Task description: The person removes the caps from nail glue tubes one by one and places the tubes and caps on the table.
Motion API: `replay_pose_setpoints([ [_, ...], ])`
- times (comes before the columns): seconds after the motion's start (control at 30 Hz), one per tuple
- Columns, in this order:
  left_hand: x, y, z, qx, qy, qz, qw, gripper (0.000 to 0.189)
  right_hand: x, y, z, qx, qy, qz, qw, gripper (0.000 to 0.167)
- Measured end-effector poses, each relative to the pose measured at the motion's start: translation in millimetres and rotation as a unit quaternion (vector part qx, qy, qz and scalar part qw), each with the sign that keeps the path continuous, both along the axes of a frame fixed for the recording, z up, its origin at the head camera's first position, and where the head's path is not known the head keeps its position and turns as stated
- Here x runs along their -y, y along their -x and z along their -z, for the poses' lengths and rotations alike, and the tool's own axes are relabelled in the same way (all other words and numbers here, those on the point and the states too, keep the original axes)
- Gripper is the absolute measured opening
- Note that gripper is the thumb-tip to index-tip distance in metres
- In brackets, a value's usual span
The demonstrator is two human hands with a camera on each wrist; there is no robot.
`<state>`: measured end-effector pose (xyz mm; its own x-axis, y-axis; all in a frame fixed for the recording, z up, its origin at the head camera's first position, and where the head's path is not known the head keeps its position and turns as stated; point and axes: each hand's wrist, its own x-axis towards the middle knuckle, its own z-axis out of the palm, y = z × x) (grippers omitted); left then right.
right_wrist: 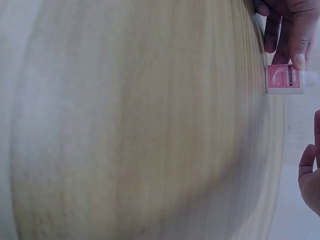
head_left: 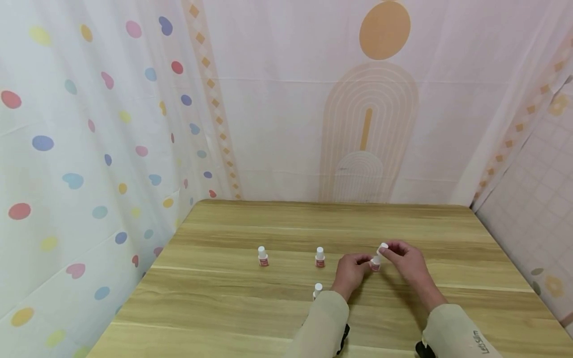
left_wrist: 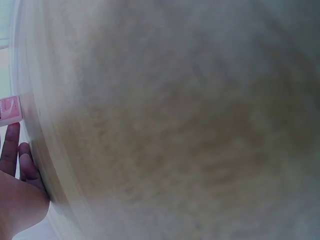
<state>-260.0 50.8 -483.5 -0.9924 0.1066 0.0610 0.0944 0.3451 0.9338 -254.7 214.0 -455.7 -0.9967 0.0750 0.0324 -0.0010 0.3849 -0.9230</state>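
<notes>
A small white bottle with a pink label [head_left: 375, 267] stands upright on the wooden table. My left hand [head_left: 351, 271] grips it from the left side; in the right wrist view, the thumb [right_wrist: 300, 61] presses near the bottle's shoulder. Just above the bottle, my right hand [head_left: 406, 261] pinches a white cap [head_left: 382, 248] between thumb and fingers. The cap is tilted and looks apart from the bottle's neck. In the left wrist view, the pink-labelled bottle [left_wrist: 10, 111] shows at the edge, touched by a fingertip.
Two similar bottles with white tops stand to the left, one farther off [head_left: 263, 257] and one nearer [head_left: 320, 257]. Another bottle [head_left: 317, 291] is partly hidden behind my left sleeve [head_left: 323, 318]. Patterned curtains [head_left: 277, 124] hang around the wooden table [head_left: 201, 298].
</notes>
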Motion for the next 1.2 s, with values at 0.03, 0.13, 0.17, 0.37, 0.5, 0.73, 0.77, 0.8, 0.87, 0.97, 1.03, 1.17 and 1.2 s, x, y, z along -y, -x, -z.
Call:
replay_pose_setpoints([
  [0.03, 0.0, 0.0, 0.0, -0.001, 0.001, 0.0, 1.0, 0.006, -0.3, 0.0, -0.2, -0.001, 0.001, 0.001, 1.0, 0.042],
  [0.13, 0.0, 0.3, 0.3, -0.002, 0.001, 0.0, 1.0, 0.006, -1.0, -0.2, -0.9, -0.001, 0.0, 0.003, 1.0, 0.045],
  [0.17, -0.1, 0.4, 0.6, -0.002, 0.0, 0.0, 1.0, 0.006, -1.2, -0.3, -1.1, -0.001, -0.001, 0.004, 1.0, 0.045],
  [0.37, -0.5, 0.9, 1.5, 0.0, -0.004, 0.0, 1.0, 0.005, -2.2, -1.2, -2.6, 0.001, -0.003, 0.013, 0.9999, 0.045],
  [0.5, -0.9, 0.8, 1.4, -0.002, -0.006, 0.0, 1.0, 0.004, -3.1, -1.9, -3.6, 0.001, -0.001, 0.017, 0.9999, 0.048],
  [0.73, -1.2, 0.8, 0.5, 0.004, -0.002, -0.001, 1.0, 0.005, -6.0, -2.2, -2.7, 0.004, 0.0, 0.023, 0.9997, 0.047],
  [0.77, -1.3, 0.7, 0.2, 0.006, 0.0, -0.002, 1.0, 0.005, -6.6, -1.8, -2.3, 0.005, 0.002, 0.026, 0.9997, 0.045],
  [0.8, -1.3, 0.6, 0.0, 0.006, 0.002, -0.001, 1.0, 0.005, -7.3, -1.4, -1.7, 0.006, 0.003, 0.028, 0.9996, 0.044],
  [0.87, -1.5, 0.7, -0.2, 0.007, 0.001, -0.003, 1.0, 0.004, -8.5, -0.7, -0.4, 0.005, 0.01, 0.032, 0.9994, 0.043],
  [0.97, -2.0, 0.5, -0.4, 0.007, -0.001, -0.004, 1.0, 0.004, -9.6, -0.4, 1.2, 0.003, 0.017, 0.036, 0.9992, 0.042],
  [1.03, -2.2, 0.3, -0.4, 0.008, -0.005, -0.003, 1.0, 0.004, -9.9, -0.6, 2.0, 0.001, 0.022, 0.038, 0.999, 0.041],
  [1.17, -2.1, -0.1, -0.3, 0.012, -0.012, -0.002, 0.9999, 0.004, -9.5, -1.8, 1.9, -0.001, 0.036, 0.05, 0.9981, 0.038],
  [1.2, -2.2, -0.2, -0.1, 0.012, -0.015, -0.001, 0.9998, 0.004, -9.4, -2.2, 1.9, 0.0, 0.042, 0.053, 0.9977, 0.038],
])
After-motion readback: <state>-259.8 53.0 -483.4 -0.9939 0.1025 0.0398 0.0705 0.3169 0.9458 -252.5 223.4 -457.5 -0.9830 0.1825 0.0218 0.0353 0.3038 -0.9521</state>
